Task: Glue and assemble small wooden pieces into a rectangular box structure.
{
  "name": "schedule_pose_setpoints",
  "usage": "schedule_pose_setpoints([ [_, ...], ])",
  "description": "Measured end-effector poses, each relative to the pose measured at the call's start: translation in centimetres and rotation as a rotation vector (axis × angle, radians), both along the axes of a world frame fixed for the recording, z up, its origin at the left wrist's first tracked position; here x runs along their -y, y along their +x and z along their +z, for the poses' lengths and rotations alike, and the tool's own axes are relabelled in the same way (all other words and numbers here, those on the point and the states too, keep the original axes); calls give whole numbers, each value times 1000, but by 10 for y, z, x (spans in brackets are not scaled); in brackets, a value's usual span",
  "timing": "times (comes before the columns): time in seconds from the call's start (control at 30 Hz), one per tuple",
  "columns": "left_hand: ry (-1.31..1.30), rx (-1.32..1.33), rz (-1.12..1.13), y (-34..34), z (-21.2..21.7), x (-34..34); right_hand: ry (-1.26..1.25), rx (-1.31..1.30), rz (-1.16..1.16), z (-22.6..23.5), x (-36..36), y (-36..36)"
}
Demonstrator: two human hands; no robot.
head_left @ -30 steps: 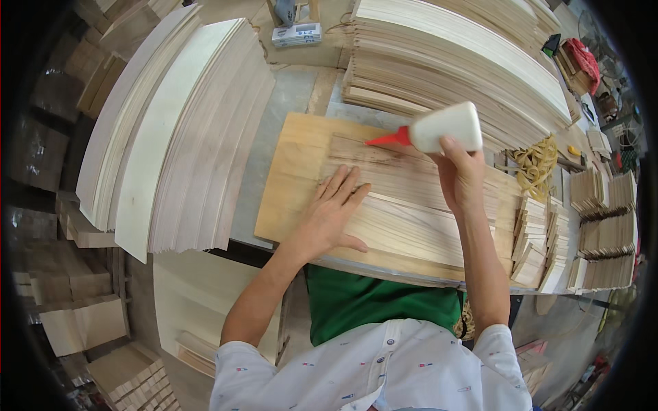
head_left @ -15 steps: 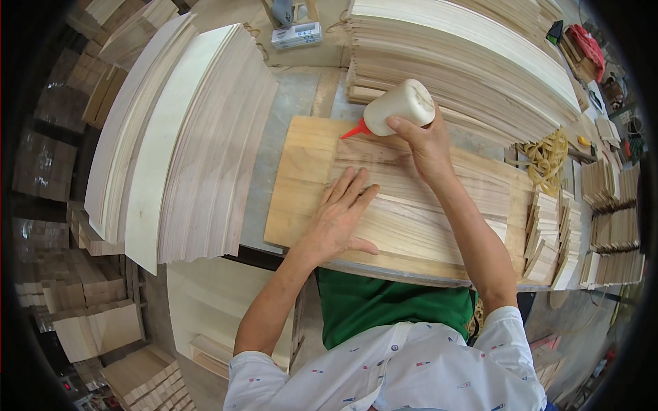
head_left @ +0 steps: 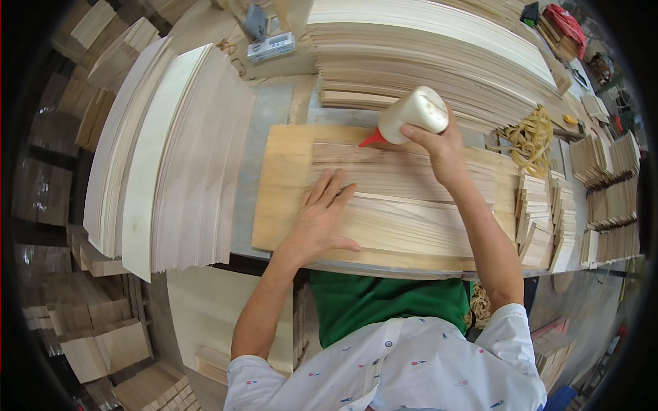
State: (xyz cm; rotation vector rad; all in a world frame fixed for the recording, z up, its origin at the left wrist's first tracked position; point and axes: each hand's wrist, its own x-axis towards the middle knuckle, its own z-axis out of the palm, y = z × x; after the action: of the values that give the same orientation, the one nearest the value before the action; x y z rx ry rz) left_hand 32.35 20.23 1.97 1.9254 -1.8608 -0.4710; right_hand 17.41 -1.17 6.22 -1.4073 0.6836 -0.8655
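My right hand [head_left: 445,147] is wrapped round a white glue bottle [head_left: 413,116] with a red nozzle. The bottle is tilted, and its nozzle tip points down at the far edge of a thin wooden panel [head_left: 411,219]; whether it touches cannot be told. That panel lies on a larger yellowish board [head_left: 279,185] on the table. My left hand [head_left: 322,216] rests flat on the left part of the panel, fingers spread and thumb apart, holding nothing.
Tall stacks of thin boards stand at the left [head_left: 199,164] and along the back [head_left: 425,55]. Small wood strips [head_left: 533,219] lean at the right, beside a heap of tan bands [head_left: 534,140]. A small box [head_left: 271,48] sits at the far side.
The glue bottle in my right hand has moved to the right along the panel's far edge. My left hand stays flat at about the same place on the panel. The whole view has shifted slightly.
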Motion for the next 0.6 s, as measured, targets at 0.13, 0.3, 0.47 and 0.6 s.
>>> schedule_pose_setpoints([
  [0.13,27,18,-8,-1,1,1,-45,-29,-83,-6,22,-63],
  [0.3,109,27,42,-3,8,4,-5,61,-213,-6,41,-144],
  [0.47,149,54,51,-7,13,5,-37,19,-302,4,47,-193],
  [0.6,162,53,64,-12,18,6,-104,-77,-358,10,49,-213],
])
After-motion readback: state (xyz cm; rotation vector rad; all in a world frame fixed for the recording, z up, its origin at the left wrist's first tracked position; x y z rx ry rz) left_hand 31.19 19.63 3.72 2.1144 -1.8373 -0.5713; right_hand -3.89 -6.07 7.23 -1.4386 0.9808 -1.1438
